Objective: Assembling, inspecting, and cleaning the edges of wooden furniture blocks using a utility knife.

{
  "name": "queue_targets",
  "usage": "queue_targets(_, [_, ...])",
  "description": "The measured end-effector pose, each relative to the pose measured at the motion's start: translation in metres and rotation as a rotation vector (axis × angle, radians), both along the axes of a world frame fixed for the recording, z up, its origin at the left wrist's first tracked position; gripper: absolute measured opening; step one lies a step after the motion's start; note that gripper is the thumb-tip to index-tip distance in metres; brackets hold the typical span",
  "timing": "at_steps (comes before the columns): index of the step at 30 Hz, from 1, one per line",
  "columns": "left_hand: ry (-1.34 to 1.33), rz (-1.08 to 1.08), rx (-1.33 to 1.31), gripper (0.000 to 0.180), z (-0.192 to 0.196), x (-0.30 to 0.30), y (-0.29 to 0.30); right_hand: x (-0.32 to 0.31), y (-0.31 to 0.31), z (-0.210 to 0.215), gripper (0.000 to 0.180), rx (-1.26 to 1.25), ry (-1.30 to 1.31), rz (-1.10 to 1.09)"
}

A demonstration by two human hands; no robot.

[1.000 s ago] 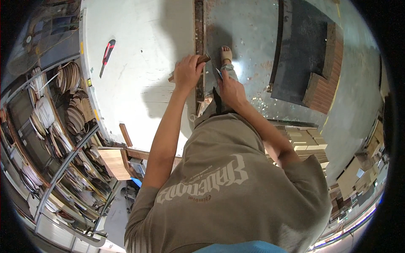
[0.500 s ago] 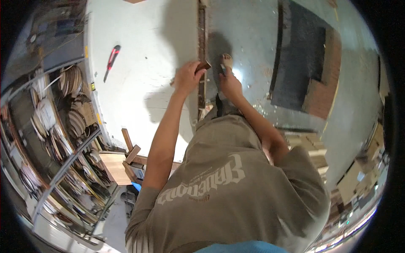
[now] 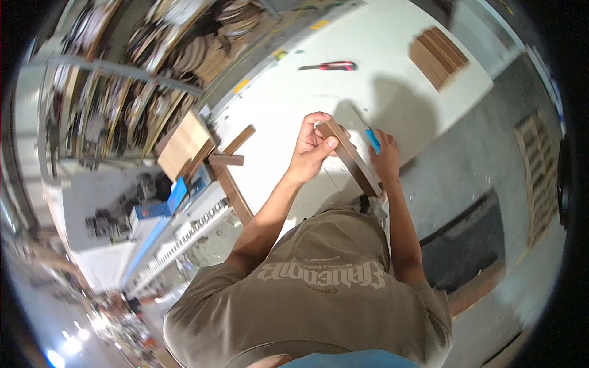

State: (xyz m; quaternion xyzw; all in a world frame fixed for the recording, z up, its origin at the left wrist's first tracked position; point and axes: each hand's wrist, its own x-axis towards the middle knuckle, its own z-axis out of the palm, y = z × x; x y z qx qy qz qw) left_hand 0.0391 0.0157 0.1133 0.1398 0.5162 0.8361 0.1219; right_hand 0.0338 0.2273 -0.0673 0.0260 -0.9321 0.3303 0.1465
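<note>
My left hand (image 3: 310,153) is closed round the upper end of a brown wood strip (image 3: 353,162). The thumb lies on the face of the strip, which slants down toward my waist over the near edge of the white tabletop (image 3: 276,153). In my right hand (image 3: 386,161), just right of the strip, is a blue-handled tool (image 3: 373,141) with a long thin blade pointing away from me. Tool and strip look apart. Farther off on the tabletop lies a red-and-black utility knife (image 3: 331,65).
Brown boards (image 3: 438,58) lie stacked at the table's far right. Wood pieces (image 3: 227,159) and a pale panel (image 3: 184,147) sit at its left end. Shelves of coiled strips (image 3: 138,92) stand beyond. On the right-hand floor are a dark sheet (image 3: 469,245) and a pallet (image 3: 537,178).
The view has turned leftward, bringing in the stacked boards and the pallet. My left hand has raised the wood strip off the table edge. My right hand's tool now points away from me.
</note>
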Motion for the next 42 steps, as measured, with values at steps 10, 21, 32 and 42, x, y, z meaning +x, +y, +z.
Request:
queue_targets(10, [-0.235, 0.926, 0.047, 0.044, 0.027, 0.011, -0.036, 0.007, -0.034, 0.143, 0.034, -1.528, -0.568, 0.546])
queue_targets(21, [-0.14, 1.062, -0.006, 0.009, 0.042, 0.019, -0.048, 0.004, -0.049, 0.179, 0.032, -1.403, -0.407, 0.392])
queue_targets(32, [0.052, 0.91, -0.009, 0.058, 0.057, 0.025, -0.05, 0.016, -0.046, 0.197, 0.03, -0.638, 0.397, 0.515])
queue_targets(42, [0.21, 0.764, 0.01, 0.094, 0.073, 0.03, -0.047, 0.022, -0.059, 0.205, 0.028, -0.421, 0.688, 0.624])
